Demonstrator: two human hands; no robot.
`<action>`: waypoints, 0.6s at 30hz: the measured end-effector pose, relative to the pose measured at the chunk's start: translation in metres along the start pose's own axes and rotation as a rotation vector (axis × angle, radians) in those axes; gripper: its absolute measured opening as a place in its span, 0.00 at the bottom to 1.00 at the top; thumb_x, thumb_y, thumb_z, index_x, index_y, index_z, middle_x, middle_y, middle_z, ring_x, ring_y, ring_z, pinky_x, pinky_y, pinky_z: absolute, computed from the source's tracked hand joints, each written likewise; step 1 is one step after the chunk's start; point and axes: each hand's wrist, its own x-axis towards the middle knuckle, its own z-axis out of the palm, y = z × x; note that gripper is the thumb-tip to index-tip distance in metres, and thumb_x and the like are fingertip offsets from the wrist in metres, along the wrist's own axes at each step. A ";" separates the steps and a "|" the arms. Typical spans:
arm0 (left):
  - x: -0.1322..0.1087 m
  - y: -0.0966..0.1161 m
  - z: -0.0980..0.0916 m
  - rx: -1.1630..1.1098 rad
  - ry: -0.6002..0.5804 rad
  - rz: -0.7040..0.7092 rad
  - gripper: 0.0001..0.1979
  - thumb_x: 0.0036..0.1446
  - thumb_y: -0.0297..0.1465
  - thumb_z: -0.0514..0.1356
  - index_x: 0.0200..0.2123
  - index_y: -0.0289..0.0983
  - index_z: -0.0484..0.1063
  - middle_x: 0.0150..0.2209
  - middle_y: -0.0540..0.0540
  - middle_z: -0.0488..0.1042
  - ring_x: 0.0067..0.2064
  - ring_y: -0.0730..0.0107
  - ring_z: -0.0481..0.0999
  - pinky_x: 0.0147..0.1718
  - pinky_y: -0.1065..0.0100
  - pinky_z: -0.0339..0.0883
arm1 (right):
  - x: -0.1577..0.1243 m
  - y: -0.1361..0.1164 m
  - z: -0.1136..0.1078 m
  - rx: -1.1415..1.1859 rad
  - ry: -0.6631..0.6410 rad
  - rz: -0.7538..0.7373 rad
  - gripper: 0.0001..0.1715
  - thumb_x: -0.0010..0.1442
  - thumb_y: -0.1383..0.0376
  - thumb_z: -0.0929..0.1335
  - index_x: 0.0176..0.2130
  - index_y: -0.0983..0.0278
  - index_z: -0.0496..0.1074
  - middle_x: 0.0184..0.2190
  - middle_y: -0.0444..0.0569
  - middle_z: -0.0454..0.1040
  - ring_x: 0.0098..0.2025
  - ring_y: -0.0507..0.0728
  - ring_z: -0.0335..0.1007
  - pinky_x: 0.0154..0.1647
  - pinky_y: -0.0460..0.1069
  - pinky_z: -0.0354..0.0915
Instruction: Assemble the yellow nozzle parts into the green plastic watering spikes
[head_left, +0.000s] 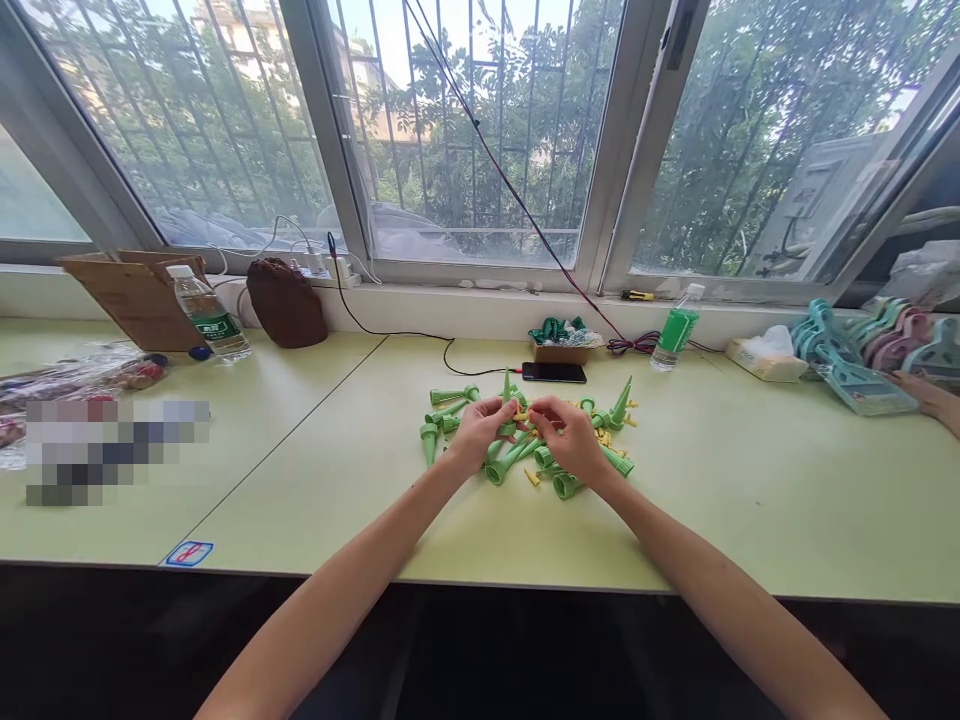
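Note:
My left hand is closed around a green plastic spike, held with its pointed end up above the table. Close beside it, my right hand pinches at a small yellow piece against the spike; the fingertips partly hide it. Under and around both hands lies a loose heap of green cone-shaped spikes with ribbed, hollow ends. Small yellow pieces are scattered among them, mostly on the right side of the heap.
Behind the heap lie a phone on a cable and a small cardboard box. A green-labelled bottle, a tissue pack and plastic hangers stand right, where another person's hand shows. Another bottle stands left.

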 end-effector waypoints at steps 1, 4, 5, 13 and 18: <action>0.000 0.000 0.000 0.006 -0.003 0.001 0.21 0.47 0.45 0.69 0.33 0.32 0.76 0.32 0.44 0.75 0.32 0.69 0.76 0.21 0.74 0.67 | 0.000 0.000 0.000 -0.002 0.001 -0.002 0.10 0.64 0.59 0.64 0.37 0.62 0.72 0.31 0.47 0.75 0.27 0.52 0.68 0.30 0.48 0.67; 0.000 0.000 -0.001 0.014 0.000 0.000 0.21 0.47 0.45 0.68 0.34 0.32 0.76 0.33 0.43 0.76 0.32 0.68 0.77 0.21 0.74 0.67 | 0.000 0.000 0.000 -0.011 0.002 -0.013 0.10 0.64 0.60 0.65 0.37 0.62 0.72 0.32 0.47 0.75 0.27 0.52 0.68 0.30 0.47 0.67; 0.000 0.000 0.000 0.013 0.003 -0.001 0.21 0.47 0.45 0.68 0.34 0.32 0.76 0.33 0.43 0.76 0.32 0.68 0.77 0.21 0.73 0.67 | 0.000 -0.001 0.000 -0.014 0.003 -0.017 0.10 0.64 0.60 0.65 0.37 0.62 0.72 0.32 0.47 0.75 0.28 0.52 0.68 0.30 0.47 0.67; 0.000 0.000 0.001 0.009 -0.006 -0.025 0.22 0.49 0.45 0.67 0.36 0.31 0.75 0.37 0.41 0.77 0.32 0.67 0.78 0.24 0.71 0.70 | 0.000 -0.001 0.000 -0.057 0.019 -0.017 0.10 0.64 0.60 0.65 0.37 0.63 0.72 0.31 0.47 0.75 0.28 0.53 0.68 0.29 0.47 0.65; 0.000 -0.001 0.003 0.024 -0.002 -0.036 0.23 0.51 0.48 0.64 0.36 0.32 0.73 0.35 0.43 0.76 0.30 0.71 0.77 0.26 0.71 0.72 | -0.001 -0.002 0.000 -0.058 0.015 -0.029 0.12 0.64 0.58 0.64 0.37 0.62 0.72 0.32 0.48 0.76 0.28 0.53 0.69 0.30 0.48 0.66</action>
